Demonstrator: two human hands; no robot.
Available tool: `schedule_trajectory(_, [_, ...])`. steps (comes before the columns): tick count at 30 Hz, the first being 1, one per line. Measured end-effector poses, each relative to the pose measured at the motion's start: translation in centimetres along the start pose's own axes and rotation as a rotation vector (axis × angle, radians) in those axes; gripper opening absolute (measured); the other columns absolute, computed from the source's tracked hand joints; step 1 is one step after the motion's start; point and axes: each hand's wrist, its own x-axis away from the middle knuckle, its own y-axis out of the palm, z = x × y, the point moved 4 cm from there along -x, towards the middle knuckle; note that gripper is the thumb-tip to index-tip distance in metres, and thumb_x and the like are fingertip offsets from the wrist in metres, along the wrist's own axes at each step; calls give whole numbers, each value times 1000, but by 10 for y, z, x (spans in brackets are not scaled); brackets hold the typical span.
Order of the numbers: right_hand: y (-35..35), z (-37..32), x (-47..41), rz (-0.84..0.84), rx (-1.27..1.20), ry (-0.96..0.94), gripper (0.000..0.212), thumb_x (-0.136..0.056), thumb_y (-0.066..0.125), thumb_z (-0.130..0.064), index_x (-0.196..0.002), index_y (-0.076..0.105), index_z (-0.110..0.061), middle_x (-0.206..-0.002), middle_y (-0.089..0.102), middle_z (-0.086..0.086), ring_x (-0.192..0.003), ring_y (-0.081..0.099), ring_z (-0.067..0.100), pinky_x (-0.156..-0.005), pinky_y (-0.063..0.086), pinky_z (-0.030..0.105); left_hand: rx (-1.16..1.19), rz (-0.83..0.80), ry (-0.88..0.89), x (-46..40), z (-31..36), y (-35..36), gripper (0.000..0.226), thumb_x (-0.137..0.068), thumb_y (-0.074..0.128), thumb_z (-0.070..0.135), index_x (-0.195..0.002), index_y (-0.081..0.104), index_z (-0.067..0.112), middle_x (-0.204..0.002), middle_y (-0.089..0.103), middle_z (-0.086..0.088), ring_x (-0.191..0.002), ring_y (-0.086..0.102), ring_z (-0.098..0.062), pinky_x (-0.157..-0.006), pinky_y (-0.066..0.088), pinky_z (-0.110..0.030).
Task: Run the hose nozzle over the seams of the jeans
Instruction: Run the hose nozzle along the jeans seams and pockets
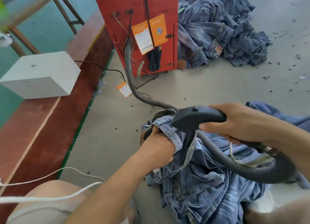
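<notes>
The jeans (209,181) lie bunched on the grey floor (192,89) just before the person's knees, the left hand (157,148) gripping their waistband. The right hand (238,121) is wrapped round the black hose nozzle (192,118), whose long axis runs right to left, mouth pointing left onto the raised waistband. Best to keep the denim taut and trail the mouth flat along each stitched seam.

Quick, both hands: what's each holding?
Left hand: grips the jeans at the waistband.
Right hand: grips the nozzle.
</notes>
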Motion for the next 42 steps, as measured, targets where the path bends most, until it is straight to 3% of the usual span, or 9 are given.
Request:
schedule_trajectory(3, [15, -6, -4, -104, 133, 2, 13, -90, 72, -49, -89, 67, -38, -55, 64, -8, -40, 53, 4, -44, 41, 15, -110, -59, 11, -2, 7, 4, 39, -99, 47, 12, -137, 55, 12, -128, 65, -15, -126, 52, -43, -119, 3, -56])
schedule_trajectory(7, [12, -7, -17, 172, 100, 8, 14, -93, 70, -48, -93, 64, -36, -53, 63, -16, -38, 52, 2, -44, 41, 20, -66, 20, 78, -3, 18, -4, 61, -95, 57, 11, -153, 40, 7, -148, 53, -20, -136, 45, -45, -119, 14, -68])
schedule_trajectory(11, [-21, 7, -8, 353, -135, 14, 16, -94, 70, -45, -95, 64, -30, -52, 60, 0, -41, 53, 17, -44, 45, 33, 1150, 66, -278, 3, -22, -17, 31, -105, 49, 26, -122, 67, 45, -121, 71, 16, -111, 66, -27, -105, 50, -34])
schedule_trajectory(15, [-18, 16, -1, 381, -72, 22, 23, -90, 70, -49, -92, 62, -28, -53, 62, 0, -40, 56, 14, -43, 46, 31, 2236, -199, -437, 9, -58, -10, 54, -108, 40, 50, -140, 62, 14, -135, 65, -22, -122, 64, -43, -93, 55, -62])
schedule_trajectory(23, [-1, 29, -15, 384, 200, 57, 27, -87, 69, -57, -91, 55, -35, -63, 63, -8, -54, 60, -4, -45, 37, 17, 2357, 54, -419, -14, -56, -9, 28, -95, 56, 7, -118, 67, -3, -105, 72, -19, -87, 72, -25, -78, 63, -36])
schedule_trajectory(30, [11, 16, -8, 240, 233, -52, 18, -83, 66, -59, -91, 54, -48, -77, 64, -28, -64, 61, -1, -56, 44, 13, 2478, -25, -341, -12, -52, -4, 48, -110, 36, 38, -137, 62, 8, -116, 67, -17, -92, 63, -28, -80, 50, -39])
schedule_trajectory(34, [19, 7, -28, 354, 247, -7, 19, -90, 68, -50, -96, 57, -36, -69, 61, -12, -61, 58, 3, -49, 36, 20, 2418, -111, -228, -14, -36, -5, 65, -104, 31, 62, -148, 54, 20, -146, 58, -11, -127, 53, -36, -102, 48, -49])
schedule_trajectory(38, [1, 23, -26, 458, 156, 106, 31, -90, 70, -53, -104, 60, -28, -76, 66, -6, -66, 62, 12, -56, 47, 34, 2306, 48, -274, -17, -45, -13, 47, -96, 64, 9, -142, 55, 4, -134, 68, -16, -116, 70, -26, -92, 60, -35])
schedule_trajectory(42, [0, 25, -18, 510, 99, 101, 28, -87, 71, -54, -93, 58, -31, -65, 64, -4, -53, 61, 10, -53, 49, 36, 2254, 70, -350, -18, -50, -17, 39, -101, 48, -9, -137, 59, -1, -118, 74, -17, -98, 75, -23, -84, 63, -35])
